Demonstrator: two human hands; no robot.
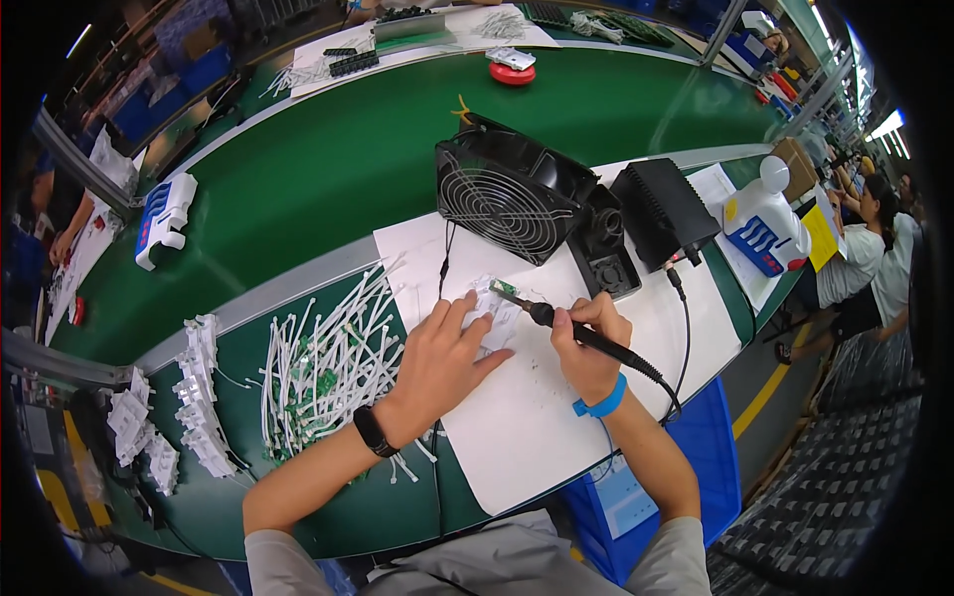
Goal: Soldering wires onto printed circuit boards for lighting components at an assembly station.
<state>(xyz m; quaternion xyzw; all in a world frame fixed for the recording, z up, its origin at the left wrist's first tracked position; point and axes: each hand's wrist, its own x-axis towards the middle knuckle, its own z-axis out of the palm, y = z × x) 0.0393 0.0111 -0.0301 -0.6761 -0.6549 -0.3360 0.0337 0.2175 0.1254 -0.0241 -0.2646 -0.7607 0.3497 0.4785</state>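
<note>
My right hand [592, 350] grips a soldering iron [542, 314] like a pen. The iron's tip points left and meets, or nearly meets, a small green circuit board [503, 287] at the far end of a white plastic part [499, 326]. That part lies on a white sheet [517, 422]. With fingers and thumb bent around it, my left hand [440, 356] holds the part down and hides some of it. Left of this hand is a heap of white cable bundles [323, 382] with green circuit boards among them.
Beyond my hands stand a black fan [512, 194], a black box [664, 214] with the iron's cable, and a white bottle [763, 233]. White plastic parts [202, 402] lie at left. A green conveyor belt [348, 169] runs behind; a blue bin [711, 452] sits below right.
</note>
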